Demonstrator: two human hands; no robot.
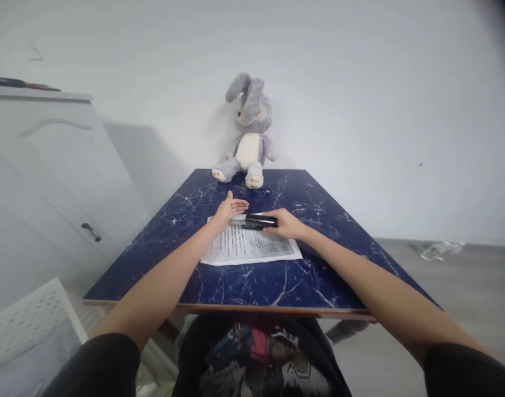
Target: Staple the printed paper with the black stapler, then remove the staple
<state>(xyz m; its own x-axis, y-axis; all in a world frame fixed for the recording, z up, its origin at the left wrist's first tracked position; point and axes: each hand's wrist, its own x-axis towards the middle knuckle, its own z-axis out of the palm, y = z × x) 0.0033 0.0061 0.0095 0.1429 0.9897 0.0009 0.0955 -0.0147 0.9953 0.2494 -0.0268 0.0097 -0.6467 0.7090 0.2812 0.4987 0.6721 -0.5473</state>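
Note:
In my right hand [283,221] is a black stapler [261,221], held from its right end over the upper part of a printed sheet of paper [252,248]. The stapler points left. My left hand [231,209] is by the sheet's upper left corner, near the stapler's front end, with the thumb up and the fingers stretched out to the right. Its palm faces the stapler, and I see nothing gripped in it. The paper lies on a dark blue marble-patterned table [244,286], its text running sideways to me.
A grey plush rabbit [249,132] sits at the table's far edge against the white wall [360,110]. A white cabinet [49,165] stands on the left, with a white perforated container [29,320] below it. A clear plastic item [440,251] lies on the floor at right.

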